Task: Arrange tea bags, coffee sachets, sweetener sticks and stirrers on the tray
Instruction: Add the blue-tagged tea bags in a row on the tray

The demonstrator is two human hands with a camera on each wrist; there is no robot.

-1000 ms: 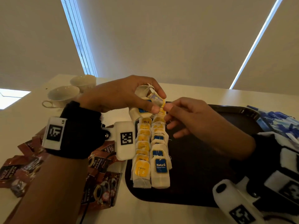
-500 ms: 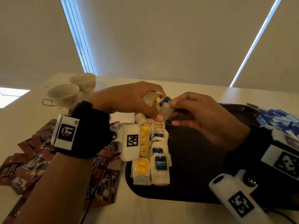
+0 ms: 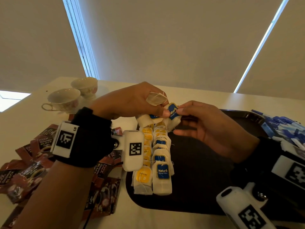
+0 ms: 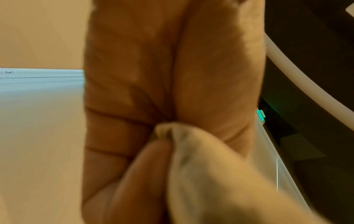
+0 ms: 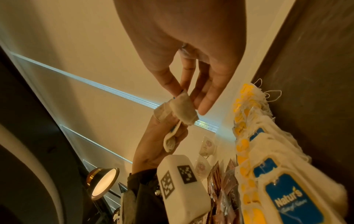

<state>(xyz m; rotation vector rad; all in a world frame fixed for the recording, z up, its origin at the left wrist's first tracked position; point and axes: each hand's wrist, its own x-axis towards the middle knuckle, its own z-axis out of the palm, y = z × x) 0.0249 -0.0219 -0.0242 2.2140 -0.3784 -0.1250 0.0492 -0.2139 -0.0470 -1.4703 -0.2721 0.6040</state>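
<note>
Now, from the head view, the right hand pinches a blue-tagged tea bag that was further into the left hand a moment ago; the left fingers curl round more tea bags above the rows on the tray, so the handover looks nearly done

The left wrist view shows fingers pressed on pale paper

The right wrist view shows fingertips nipping the bag's top
</note>
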